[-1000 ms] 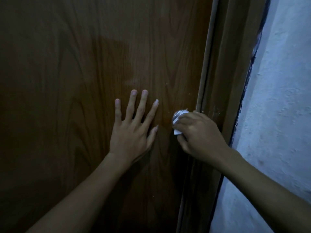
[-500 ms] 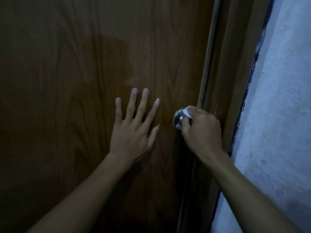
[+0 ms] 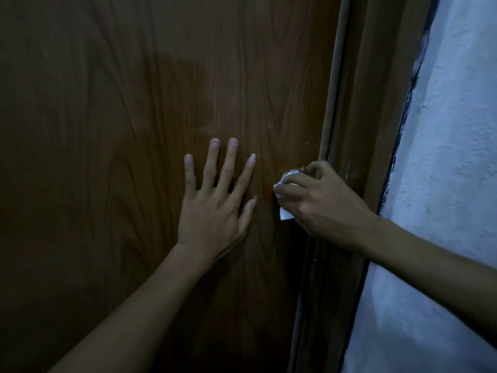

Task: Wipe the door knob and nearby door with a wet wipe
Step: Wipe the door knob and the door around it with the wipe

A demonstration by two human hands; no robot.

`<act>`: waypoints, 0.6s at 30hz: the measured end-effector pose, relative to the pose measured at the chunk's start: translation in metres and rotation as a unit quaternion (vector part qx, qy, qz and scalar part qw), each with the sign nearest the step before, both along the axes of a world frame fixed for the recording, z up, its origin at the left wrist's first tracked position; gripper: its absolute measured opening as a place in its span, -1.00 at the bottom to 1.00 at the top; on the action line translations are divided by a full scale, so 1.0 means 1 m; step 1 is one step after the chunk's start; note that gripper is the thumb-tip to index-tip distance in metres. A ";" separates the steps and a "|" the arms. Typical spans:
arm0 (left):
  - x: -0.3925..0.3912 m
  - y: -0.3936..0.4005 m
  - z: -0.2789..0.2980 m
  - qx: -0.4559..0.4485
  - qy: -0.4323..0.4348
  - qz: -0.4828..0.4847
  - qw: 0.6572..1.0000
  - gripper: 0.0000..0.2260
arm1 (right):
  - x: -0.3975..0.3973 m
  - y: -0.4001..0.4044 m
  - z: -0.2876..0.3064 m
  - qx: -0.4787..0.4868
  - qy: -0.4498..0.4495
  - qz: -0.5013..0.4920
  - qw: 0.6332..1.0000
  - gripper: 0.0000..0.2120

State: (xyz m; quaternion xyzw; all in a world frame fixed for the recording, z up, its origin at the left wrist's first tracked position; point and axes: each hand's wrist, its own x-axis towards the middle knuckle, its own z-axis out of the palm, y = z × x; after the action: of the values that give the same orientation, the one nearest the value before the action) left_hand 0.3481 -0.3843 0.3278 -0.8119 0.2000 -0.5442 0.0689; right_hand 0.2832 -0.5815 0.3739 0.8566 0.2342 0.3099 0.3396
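Note:
A dark brown wood-grain door [image 3: 134, 130] fills most of the view. My left hand [image 3: 215, 205] lies flat on it with fingers spread, holding nothing. Just to its right, my right hand [image 3: 320, 203] is wrapped around the metal door knob [image 3: 295, 173], of which only a small shiny part shows above my fingers. A white wet wipe [image 3: 283, 215] is pressed between that hand and the knob; a corner of it sticks out below my fingers.
The brown door frame [image 3: 357, 130] runs down right beside the knob. Beyond it stands a rough white wall [image 3: 451, 157] with a dark ragged edge along the frame. The scene is dim.
My right hand has turned around the knob with the wipe, from gripping its right side to covering its front and left side; the wipe's corner now hangs below. My left hand stayed put.

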 end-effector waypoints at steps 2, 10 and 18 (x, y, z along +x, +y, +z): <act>0.000 0.000 0.001 0.001 0.001 0.001 1.000 -0.38 | 0.000 -0.004 0.009 -0.045 0.026 -0.010 0.999 -0.66; 0.000 0.000 0.000 0.001 -0.006 0.003 1.000 -0.37 | 0.003 -0.009 0.017 0.151 0.018 0.025 0.988 -0.67; 0.000 -0.001 0.000 0.005 -0.002 0.015 1.000 -0.38 | 0.002 0.011 -0.004 0.256 -0.022 0.055 0.965 -0.74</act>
State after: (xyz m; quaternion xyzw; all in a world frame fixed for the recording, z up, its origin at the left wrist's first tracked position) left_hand 0.3483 -0.3852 0.3280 -0.8133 0.1901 -0.5438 0.0812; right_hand 0.2854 -0.5708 0.3700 0.8937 0.1867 0.3964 0.0964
